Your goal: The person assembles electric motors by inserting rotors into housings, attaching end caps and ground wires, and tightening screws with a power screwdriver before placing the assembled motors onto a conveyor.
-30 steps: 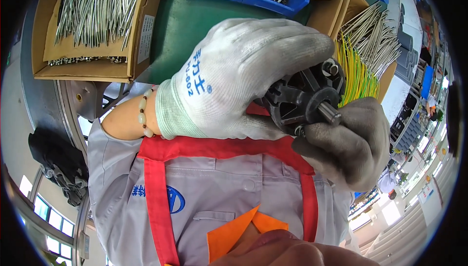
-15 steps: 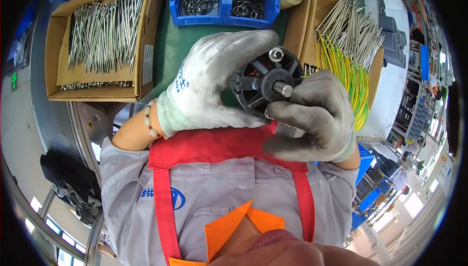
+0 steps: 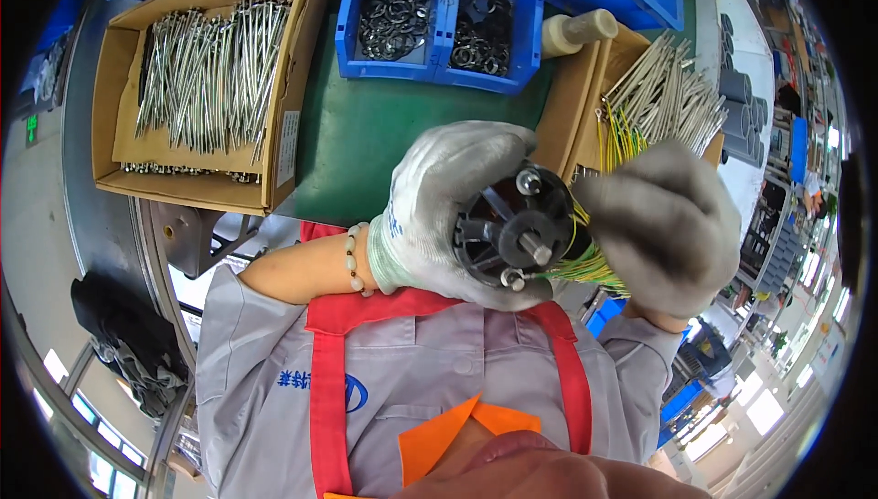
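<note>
My left hand [image 3: 434,202], in a white glove, is wrapped around a black motor [image 3: 487,241] in front of my chest. The motor's ribbed end faces up, with a short metal shaft [image 3: 534,248] standing from its middle. Two shiny bolt heads [image 3: 529,182] show at its rim, one at the top and one at the bottom. My right hand [image 3: 663,225], in a greyed glove, is apart from the motor on its right. Motion smears its fingers, so I cannot tell what they hold. Yellow-green wires [image 3: 617,140] hang nearby, partly behind that hand.
At the left stands a cardboard box [image 3: 108,96] of long metal bolts [image 3: 206,87]. Blue bins [image 3: 439,76] with small rings sit at the back middle. Another cardboard box [image 3: 569,115] at the right holds metal rods [image 3: 668,92]. Beside it lies a cream stepped cylinder [image 3: 581,32].
My right hand has let go of the motor's edge and moved right. My left hand, still holding the motor, has shifted slightly right and toward my body.
</note>
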`<state>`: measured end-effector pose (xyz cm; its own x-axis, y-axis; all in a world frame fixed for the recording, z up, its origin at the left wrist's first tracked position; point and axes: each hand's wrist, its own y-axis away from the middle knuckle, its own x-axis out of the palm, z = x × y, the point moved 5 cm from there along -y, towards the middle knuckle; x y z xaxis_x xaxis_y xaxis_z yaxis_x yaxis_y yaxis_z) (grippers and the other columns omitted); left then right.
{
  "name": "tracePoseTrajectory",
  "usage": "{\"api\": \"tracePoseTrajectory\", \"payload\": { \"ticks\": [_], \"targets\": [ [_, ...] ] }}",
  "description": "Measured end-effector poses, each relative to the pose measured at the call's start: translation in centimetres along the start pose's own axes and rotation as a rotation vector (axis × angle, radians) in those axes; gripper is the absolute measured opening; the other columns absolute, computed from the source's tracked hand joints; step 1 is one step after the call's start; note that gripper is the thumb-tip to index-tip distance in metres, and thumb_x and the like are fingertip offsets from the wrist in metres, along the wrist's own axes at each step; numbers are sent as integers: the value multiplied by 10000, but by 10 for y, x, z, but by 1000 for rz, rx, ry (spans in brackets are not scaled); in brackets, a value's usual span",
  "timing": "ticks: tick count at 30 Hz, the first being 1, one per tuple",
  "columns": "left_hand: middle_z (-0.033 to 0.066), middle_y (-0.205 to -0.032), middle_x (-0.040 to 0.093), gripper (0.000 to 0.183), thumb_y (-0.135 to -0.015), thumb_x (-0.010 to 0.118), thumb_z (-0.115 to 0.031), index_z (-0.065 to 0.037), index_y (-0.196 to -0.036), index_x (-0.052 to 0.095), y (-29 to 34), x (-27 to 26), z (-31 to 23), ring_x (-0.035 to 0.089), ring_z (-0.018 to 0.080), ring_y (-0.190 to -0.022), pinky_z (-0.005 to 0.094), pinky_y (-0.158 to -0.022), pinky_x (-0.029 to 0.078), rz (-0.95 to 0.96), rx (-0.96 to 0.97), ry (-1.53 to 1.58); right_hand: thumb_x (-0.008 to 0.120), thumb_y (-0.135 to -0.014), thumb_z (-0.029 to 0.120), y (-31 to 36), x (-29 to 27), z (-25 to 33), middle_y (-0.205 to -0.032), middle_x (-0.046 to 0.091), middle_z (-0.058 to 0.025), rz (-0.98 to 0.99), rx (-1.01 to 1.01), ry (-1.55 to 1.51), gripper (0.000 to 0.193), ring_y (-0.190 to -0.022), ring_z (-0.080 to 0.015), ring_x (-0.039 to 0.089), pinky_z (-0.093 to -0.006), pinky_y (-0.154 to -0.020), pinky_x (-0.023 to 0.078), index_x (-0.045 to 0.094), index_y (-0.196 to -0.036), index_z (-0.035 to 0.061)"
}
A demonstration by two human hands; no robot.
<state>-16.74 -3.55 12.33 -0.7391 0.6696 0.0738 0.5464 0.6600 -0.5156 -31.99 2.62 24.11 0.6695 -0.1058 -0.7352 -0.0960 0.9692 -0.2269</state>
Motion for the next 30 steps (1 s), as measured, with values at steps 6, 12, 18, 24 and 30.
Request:
{"api": "tracePoseTrajectory", "payload": {
  "ticks": [6, 12, 18, 24, 30],
  "targets": [
    [239, -1138, 634, 937, -500, 954, -396, 47, -1226, 562, -7, -1, 7, 658, 413, -987, 489, -857, 532, 168, -147, -32, 741, -752, 190, -37, 25, -12, -897, 628, -87, 314, -194, 4, 272, -733, -223, 602, -367, -639, 456, 743, -984, 48],
    [239, -1072, 649, 768, -528, 910, -418, 53, -1064, 624, -17, -5, 2, 665, 426, -957, 485, -807, 543, 24, 49, -3, 745, -784, 270, -29, 27, -13, -865, 600, -88, 121, -210, -38, 296, -721, -219, 589, -354, -602, 449, 696, -956, 35],
    [239, -1054, 649, 743, -509, 905, -412, 38, -1032, 628, -17, -4, 4, 662, 432, -943, 481, -788, 539, 93, -39, 16, 727, -821, 241, -30, 28, -15, -861, 610, -101, 123, -230, -60, 303, -698, -223, 599, -348, -581, 450, 702, -999, -3],
    [219, -1050, 659, 867, -486, 963, -358, 50, -1160, 602, -23, -6, 0, 672, 375, -912, 447, -803, 518, 237, -106, 40, 714, -832, 226, -29, 26, -9, -868, 634, -117, 147, -195, 7, 254, -706, -232, 622, -336, -577, 459, 728, -970, 13],
    [211, -1070, 632, 980, -461, 972, -320, 39, -1252, 519, -15, -7, -12, 641, 401, -934, 445, -806, 523, 131, -11, -51, 809, -738, 127, -37, 18, -14, -897, 646, -119, 268, -120, 58, 243, -810, -223, 659, -331, -694, 514, 733, -939, 15]
  ]
}}
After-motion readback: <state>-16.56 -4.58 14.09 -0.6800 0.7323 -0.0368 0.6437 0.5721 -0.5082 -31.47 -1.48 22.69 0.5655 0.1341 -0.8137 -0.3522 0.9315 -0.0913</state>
